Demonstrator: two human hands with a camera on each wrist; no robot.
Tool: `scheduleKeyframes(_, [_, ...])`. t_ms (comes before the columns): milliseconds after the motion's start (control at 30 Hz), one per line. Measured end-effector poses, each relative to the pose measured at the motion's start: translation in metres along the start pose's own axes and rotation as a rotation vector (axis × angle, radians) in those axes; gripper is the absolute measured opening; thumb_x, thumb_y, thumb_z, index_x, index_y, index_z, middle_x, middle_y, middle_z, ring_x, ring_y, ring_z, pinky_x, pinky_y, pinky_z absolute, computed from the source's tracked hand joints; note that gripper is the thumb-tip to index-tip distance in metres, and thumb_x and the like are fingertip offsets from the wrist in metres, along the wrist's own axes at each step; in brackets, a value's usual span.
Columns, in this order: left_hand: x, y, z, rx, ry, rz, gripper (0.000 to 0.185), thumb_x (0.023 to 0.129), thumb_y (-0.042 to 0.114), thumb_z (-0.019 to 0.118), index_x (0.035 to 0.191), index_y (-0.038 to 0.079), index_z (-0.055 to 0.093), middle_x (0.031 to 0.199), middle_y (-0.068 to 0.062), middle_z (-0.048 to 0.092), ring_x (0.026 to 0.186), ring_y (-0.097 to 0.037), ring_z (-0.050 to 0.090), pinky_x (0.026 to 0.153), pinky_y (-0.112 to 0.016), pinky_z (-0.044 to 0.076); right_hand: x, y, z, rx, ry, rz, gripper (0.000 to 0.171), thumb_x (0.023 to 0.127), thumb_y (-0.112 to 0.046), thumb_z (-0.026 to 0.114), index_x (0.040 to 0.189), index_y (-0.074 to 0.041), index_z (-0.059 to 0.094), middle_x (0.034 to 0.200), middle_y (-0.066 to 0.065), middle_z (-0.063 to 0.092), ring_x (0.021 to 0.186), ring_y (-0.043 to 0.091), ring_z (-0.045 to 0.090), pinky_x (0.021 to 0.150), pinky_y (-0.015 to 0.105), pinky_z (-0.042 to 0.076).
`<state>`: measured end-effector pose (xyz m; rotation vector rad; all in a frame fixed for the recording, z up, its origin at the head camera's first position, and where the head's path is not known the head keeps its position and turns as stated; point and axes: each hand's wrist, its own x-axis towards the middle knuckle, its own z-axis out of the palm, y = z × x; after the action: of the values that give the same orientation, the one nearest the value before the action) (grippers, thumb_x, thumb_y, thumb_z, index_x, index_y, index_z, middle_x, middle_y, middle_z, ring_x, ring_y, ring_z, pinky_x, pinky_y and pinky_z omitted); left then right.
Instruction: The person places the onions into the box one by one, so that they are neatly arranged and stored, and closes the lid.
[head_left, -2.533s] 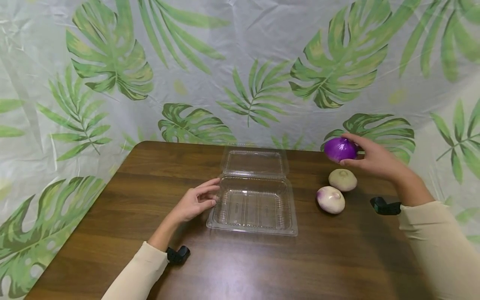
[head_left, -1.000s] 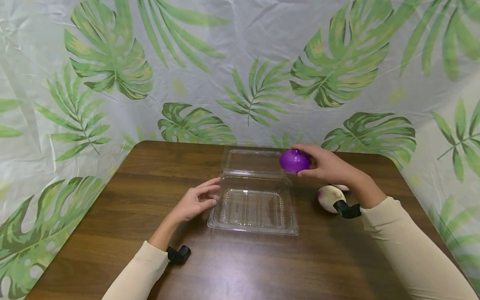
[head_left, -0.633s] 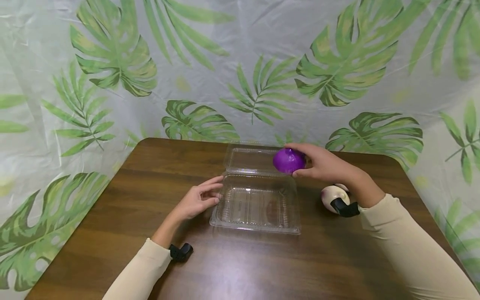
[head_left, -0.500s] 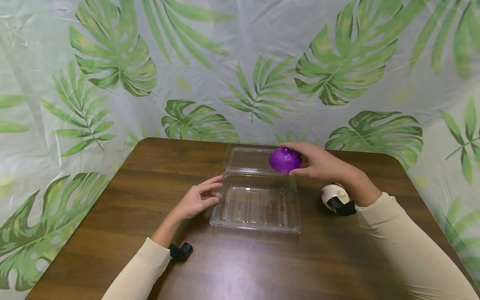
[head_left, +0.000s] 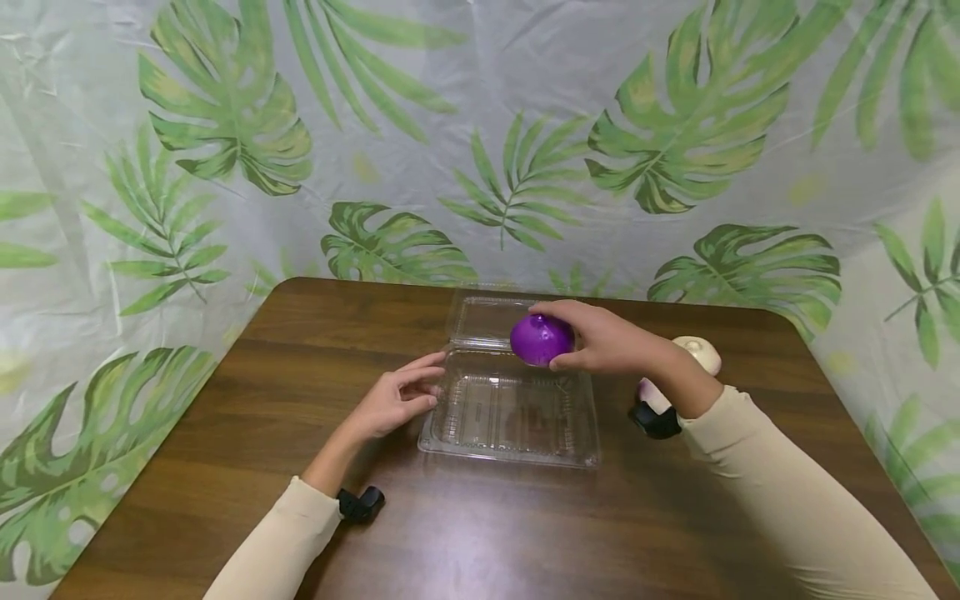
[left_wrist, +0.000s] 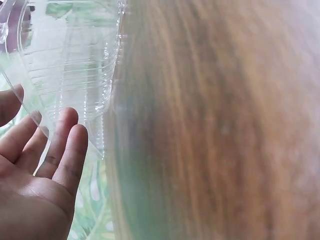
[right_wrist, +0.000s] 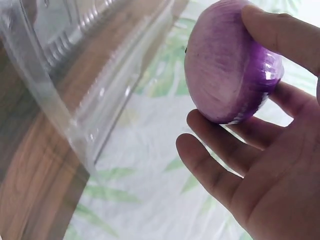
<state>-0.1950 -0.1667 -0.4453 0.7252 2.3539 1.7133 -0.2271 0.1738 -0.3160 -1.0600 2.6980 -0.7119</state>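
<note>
A purple onion hangs over the back edge of an open clear clamshell container, near its hinge. My right hand grips the onion, fingers on top and thumb below; the right wrist view shows the onion pinched at my right hand's fingertips, above the container's rim. My left hand rests on the table with straight fingers touching the container's left side. The left wrist view has the left hand against the clear wall.
Two pale round bulbs lie right of the container: one behind my right wrist, the other mostly hidden by it. The brown wooden table ends at a leaf-print curtain behind.
My right hand carried the purple onion leftward from above the pale bulbs to over the container, and slightly down. The left hand stayed put.
</note>
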Motion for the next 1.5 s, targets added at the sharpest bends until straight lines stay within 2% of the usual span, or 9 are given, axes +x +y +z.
scheduleKeyframes(233, [0.0,0.0,0.001,-0.014,0.007,0.002,0.046,0.089,-0.007,0.062,0.133,-0.013,0.053,0.158,-0.021,0.037,0.115,-0.047,0.061,0.095,-0.018,0.054,0.015,-0.008,0.017,-0.017,-0.043,-0.056,0.071,0.084,-0.012,0.077,0.146,-0.004,0.045,0.146,0.021,0.049,0.133,0.04,0.05,0.106,0.054,0.05])
scheduleKeyframes(367, [0.0,-0.001,0.002,-0.019,0.008,0.016,0.045,0.088,-0.008,0.062,0.131,-0.015,0.053,0.157,-0.025,0.036,0.114,-0.049,0.06,0.095,-0.019,0.055,0.019,-0.009,0.024,-0.023,-0.051,-0.054,0.069,0.084,-0.012,0.077,0.146,-0.005,0.045,0.146,0.02,0.05,0.133,0.039,0.051,0.105,0.054,0.051])
scheduleKeyframes(533, [0.001,-0.001,0.002,-0.026,0.008,-0.006,0.045,0.088,-0.007,0.062,0.132,-0.014,0.054,0.158,-0.021,0.037,0.115,-0.047,0.06,0.095,-0.018,0.055,0.024,-0.011,0.034,-0.046,-0.07,-0.043,0.071,0.084,-0.014,0.078,0.146,-0.006,0.045,0.146,0.019,0.051,0.134,0.039,0.05,0.107,0.055,0.048])
scheduleKeyframes(767, [0.0,-0.002,0.001,-0.03,0.005,0.001,0.045,0.089,-0.007,0.063,0.132,-0.015,0.053,0.158,-0.022,0.037,0.116,-0.047,0.059,0.093,-0.015,0.054,0.032,-0.012,0.054,-0.091,-0.074,-0.077,0.072,0.082,-0.017,0.079,0.145,-0.006,0.046,0.142,0.018,0.055,0.13,0.039,0.053,0.107,0.054,0.048])
scheduleKeyframes(1100, [0.001,0.001,0.001,-0.031,0.004,0.007,0.045,0.089,-0.007,0.062,0.132,-0.017,0.052,0.157,-0.024,0.037,0.116,-0.047,0.059,0.095,-0.02,0.055,0.038,-0.013,0.065,-0.056,-0.083,-0.023,0.075,0.084,-0.018,0.079,0.149,-0.011,0.043,0.147,0.017,0.052,0.134,0.038,0.05,0.109,0.054,0.047])
scheduleKeyframes(1500, [0.002,-0.001,0.002,-0.038,0.005,0.013,0.044,0.089,-0.007,0.063,0.131,-0.015,0.054,0.157,-0.025,0.036,0.116,-0.049,0.059,0.094,-0.018,0.055,0.056,-0.018,0.08,-0.041,-0.106,-0.021,0.076,0.083,-0.02,0.079,0.148,-0.01,0.043,0.149,0.014,0.05,0.136,0.035,0.05,0.111,0.051,0.046])
